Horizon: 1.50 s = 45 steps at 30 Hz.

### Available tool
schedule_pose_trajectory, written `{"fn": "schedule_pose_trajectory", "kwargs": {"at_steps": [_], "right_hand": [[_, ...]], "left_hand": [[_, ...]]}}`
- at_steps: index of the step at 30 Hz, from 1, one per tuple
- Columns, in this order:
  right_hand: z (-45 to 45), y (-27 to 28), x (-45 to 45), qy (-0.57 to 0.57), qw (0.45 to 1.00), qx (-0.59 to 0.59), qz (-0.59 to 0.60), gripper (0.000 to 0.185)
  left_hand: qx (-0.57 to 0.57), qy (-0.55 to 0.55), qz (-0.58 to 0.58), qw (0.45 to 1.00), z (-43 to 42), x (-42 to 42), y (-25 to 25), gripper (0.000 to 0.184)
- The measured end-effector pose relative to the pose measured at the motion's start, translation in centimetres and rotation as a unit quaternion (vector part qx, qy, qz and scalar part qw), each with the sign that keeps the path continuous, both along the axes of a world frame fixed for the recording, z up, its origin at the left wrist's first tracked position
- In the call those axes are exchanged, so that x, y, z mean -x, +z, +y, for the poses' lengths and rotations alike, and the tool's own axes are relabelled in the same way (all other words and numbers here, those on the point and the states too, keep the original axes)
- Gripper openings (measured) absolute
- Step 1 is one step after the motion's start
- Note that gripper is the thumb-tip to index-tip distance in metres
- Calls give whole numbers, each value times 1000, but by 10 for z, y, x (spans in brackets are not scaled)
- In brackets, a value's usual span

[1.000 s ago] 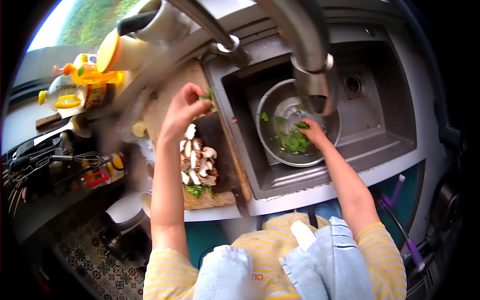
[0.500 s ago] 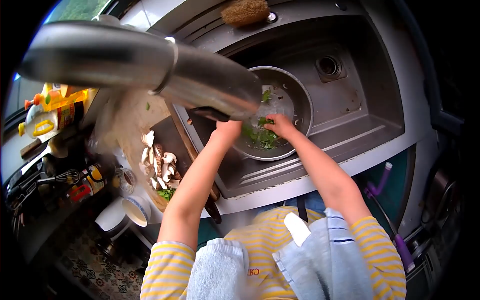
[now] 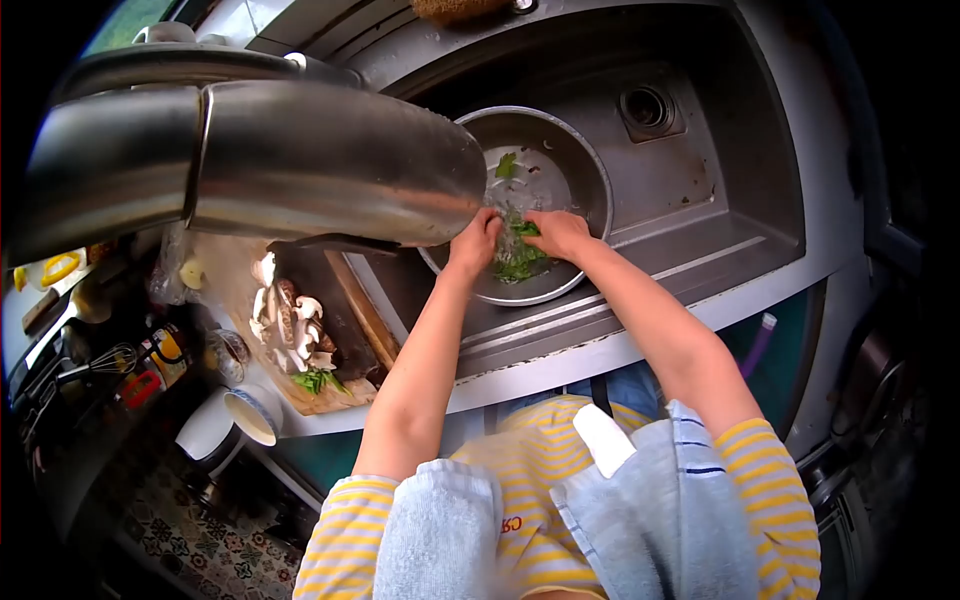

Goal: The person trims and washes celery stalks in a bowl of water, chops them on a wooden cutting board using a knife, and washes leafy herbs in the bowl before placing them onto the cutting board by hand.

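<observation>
A round metal basin (image 3: 597,170) stands in the sink with water and leafy greens (image 3: 520,262) in it. My right hand (image 3: 560,235) reaches in from the right, its fingers pinched on the greens. From the left, my left hand (image 3: 475,243) meets the same bunch with curled fingers; part of its grip is hard to see. Splashing water surrounds the fingertips. A loose green leaf (image 3: 506,165) floats farther back in the basin. Over the basin's left side hangs a large metal faucet (image 3: 330,160), close to my left hand.
Left of the sink, a cutting board (image 3: 335,398) carries sliced mushrooms (image 3: 290,325) and some greens (image 3: 318,380). A white cup (image 3: 252,415) sits by the counter edge. The sink drain (image 3: 647,108) lies right of the basin. A whisk (image 3: 105,362) is at far left.
The camera view has shifted, so the faucet looms larger. My left hand, partly behind the faucet before, now shows beside the greens. My right hand stays on them.
</observation>
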State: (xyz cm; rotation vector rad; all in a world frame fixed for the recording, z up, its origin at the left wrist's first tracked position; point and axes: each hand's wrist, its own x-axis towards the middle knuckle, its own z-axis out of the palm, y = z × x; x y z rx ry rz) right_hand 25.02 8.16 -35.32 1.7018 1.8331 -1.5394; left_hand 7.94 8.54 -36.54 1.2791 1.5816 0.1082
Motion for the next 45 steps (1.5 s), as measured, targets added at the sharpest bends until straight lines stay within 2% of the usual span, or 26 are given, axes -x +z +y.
{"fn": "schedule_pose_trajectory", "kwargs": {"at_steps": [3, 4, 7, 8, 11, 12, 15, 16, 19, 20, 23, 24, 27, 28, 31, 32, 35, 36, 39, 40, 43, 44, 45], "right_hand": [[-20, -31, -2, -93, 976, 101, 169, 47], [-28, -58, -5, -131, 965, 68, 219, 46], [-23, -64, -6, -140, 961, -86, 222, 50], [-14, -29, -2, -163, 970, 57, 174, 40], [-8, -18, -3, -196, 969, 137, 59, 27], [-2, -15, -4, -196, 964, 165, 64, 26], [-11, -46, -10, -126, 988, -91, 25, 32], [-20, -46, -7, -59, 980, -185, 46, 33], [-25, -35, -5, -262, 955, 32, 135, 36], [-16, -26, -7, -215, 972, 15, 95, 30], [-10, -17, -5, -169, 970, 149, 94, 26], [-6, -21, -5, -155, 975, 156, 39, 28], [-16, -44, -2, -125, 984, -125, 21, 31], [-18, -41, -1, -152, 985, -54, 60, 32], [-24, -30, 0, -222, 947, 152, 176, 36], [-21, -29, -1, -194, 968, 83, 135, 30], [-14, -19, -3, -64, 993, -99, -24, 29], [-16, -32, -2, -36, 997, -64, 10, 36], [-11, -17, -5, -46, 994, 62, 71, 43], [-1, 3, -3, -13, 996, 85, 17, 50], [3, 11, -11, 22, 991, -126, 49, 49], [20, 38, -8, 50, 991, -126, 0, 45], [32, 47, -5, 8, 982, -188, -23, 39]], "left_hand": [[-92, -110, -143, 979, -26, -1, -26, 40], [-4, -153, -82, 985, -21, -4, -3, 50], [59, -120, -30, 991, -15, -4, -9, 53], [73, -126, -37, 989, -18, -5, -9, 49], [114, -143, -59, 981, -29, -16, -8, 38], [177, -60, -90, 978, -32, -15, -18, 30], [226, 132, -145, 954, -23, -5, -30, 32], [185, 68, -115, 974, -19, -4, -25, 24], [200, 170, -265, 928, -35, -23, 1, 22], [213, 203, -259, 920, -38, -26, -3, 21], [231, 201, -192, 933, -34, -20, -19, 16], [266, 219, -172, 923, -34, -20, -24, 11], [241, 151, -130, 950, -24, -19, -13, 11], [203, 134, -93, 965, -26, -18, -18, 15], [194, 257, -207, 924, -38, -29, -18, 23], [235, 265, -249, 901, -37, -30, -14, 29], [161, 292, -186, 924, -37, -36, 10, 29], [-16, 203, -141, 969, -61, -25, -56, 30], [146, 278, -229, 921, -46, -28, -9, 30], [152, 204, -226, 940, -44, -22, -13, 31], [138, -4, -44, 989, -19, -16, 43, 31], [-111, -154, 44, 981, -24, -5, 32, 31], [-73, -154, 51, 984, -13, -3, 55, 28]]}}
